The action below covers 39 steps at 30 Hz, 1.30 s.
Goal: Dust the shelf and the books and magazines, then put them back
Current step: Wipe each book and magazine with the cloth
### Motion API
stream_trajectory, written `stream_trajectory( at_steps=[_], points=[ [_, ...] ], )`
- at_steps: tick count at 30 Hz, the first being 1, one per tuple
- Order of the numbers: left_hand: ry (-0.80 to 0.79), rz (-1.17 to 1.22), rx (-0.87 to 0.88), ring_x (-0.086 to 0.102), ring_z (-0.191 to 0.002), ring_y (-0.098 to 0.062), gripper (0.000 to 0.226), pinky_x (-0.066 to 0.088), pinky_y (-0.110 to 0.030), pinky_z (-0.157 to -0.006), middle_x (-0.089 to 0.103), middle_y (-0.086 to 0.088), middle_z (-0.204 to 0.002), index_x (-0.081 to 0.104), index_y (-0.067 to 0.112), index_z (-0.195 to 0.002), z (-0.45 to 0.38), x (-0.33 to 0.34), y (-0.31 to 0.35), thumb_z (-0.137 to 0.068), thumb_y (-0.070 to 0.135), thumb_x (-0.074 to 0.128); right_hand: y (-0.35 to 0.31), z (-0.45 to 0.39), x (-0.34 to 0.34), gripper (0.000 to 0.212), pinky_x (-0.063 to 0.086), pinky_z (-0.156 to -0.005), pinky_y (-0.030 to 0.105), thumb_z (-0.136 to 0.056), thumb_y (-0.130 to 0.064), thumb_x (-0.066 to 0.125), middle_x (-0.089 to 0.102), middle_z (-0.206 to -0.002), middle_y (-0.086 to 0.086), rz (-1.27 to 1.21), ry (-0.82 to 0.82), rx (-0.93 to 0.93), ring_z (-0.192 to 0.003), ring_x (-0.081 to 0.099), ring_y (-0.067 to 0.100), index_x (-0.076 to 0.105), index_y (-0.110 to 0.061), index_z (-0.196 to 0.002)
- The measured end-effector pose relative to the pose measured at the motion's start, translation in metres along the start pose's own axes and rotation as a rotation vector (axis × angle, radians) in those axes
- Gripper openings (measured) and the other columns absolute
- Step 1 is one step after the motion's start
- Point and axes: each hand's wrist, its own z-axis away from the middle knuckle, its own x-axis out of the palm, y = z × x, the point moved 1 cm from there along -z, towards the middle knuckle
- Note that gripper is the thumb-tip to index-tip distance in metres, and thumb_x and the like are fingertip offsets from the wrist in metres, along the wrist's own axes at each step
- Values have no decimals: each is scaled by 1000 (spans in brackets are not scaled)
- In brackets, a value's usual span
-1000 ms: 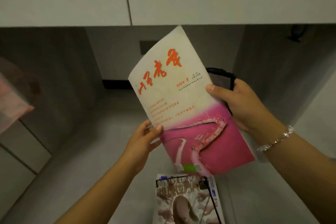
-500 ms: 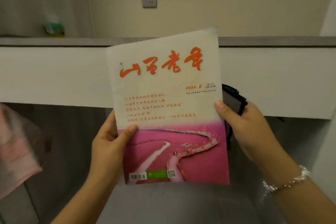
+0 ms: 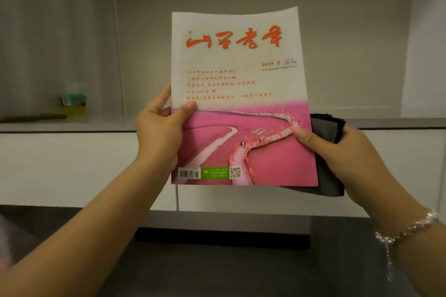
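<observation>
Centre of frame, I held the magazine (image 3: 241,94) upright before the shelf (image 3: 376,123), left hand (image 3: 160,132) pinching its left edge, right hand (image 3: 337,152) clamping cover plus dark cloth (image 3: 325,128) behind, probably to slot it back squarely.

Magazine (image 3: 241,103): paper, smooth cover with a soft sheen. Behind it, against the right hand (image 3: 357,159): dark grey cloth (image 3: 325,128), matt, soft weave. Bracelet (image 3: 407,229) on that wrist: glossy pearly beads. Shelf (image 3: 386,123) beyond: matt, smooth.
</observation>
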Motion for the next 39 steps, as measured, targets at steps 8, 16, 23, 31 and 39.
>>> stream_trajectory(
  at_steps=[8, 16, 23, 31, 39],
  points=[
    [-298, -183, -92, 68, -92, -19, 40, 57, -31, -68, 69, 5, -106, 59, 27, -118, -49, 54, 6, -83, 10, 69, -25, -48, -25, 13, 52, -67, 32, -75, -34, 75, 65, -74, -8, 163, 242, -128, -70, 63, 9, 64, -29, -74],
    [-524, -397, -150, 64, -102, -21, 55, 59, -42, -80, 58, -4, -126, 46, 18, -123, -70, 61, -2, -78, -2, 71, -13, -98, -35, 39, 51, -72, 40, -77, -36, 75, 68, -86, 15, 365, 231, -34, -80, 63, 29, 69, -1, -91],
    [-351, -529, -198, 62, -96, -21, 92, 57, -33, -73, 40, -3, -149, 18, 18, -152, -81, 59, -4, -79, 3, 72, -9, -99, -41, 38, 50, -69, 38, -71, -39, 78, 68, -80, 14, 217, 271, -5, -75, 63, 27, 69, -3, -80],
    [-550, -865, -90, 50, -105, -18, 45, 38, -31, -95, 57, 5, -116, 65, 22, -120, -66, 55, 8, -85, 51, 59, -9, -80, -51, 23, 49, -65, 31, -76, -40, 73, 63, -74, -1, 201, 297, -45, -72, 59, 16, 60, -21, -72],
    [-760, -875, 161, 62, -93, 2, 41, 49, -24, -88, 72, 17, -94, 75, 41, -89, -32, 55, 14, -54, 60, 67, -5, -57, -41, 29, 48, -71, 27, -72, -42, 73, 59, -88, -15, 127, 219, -104, -82, 57, 7, 57, -28, -91]
  ],
)
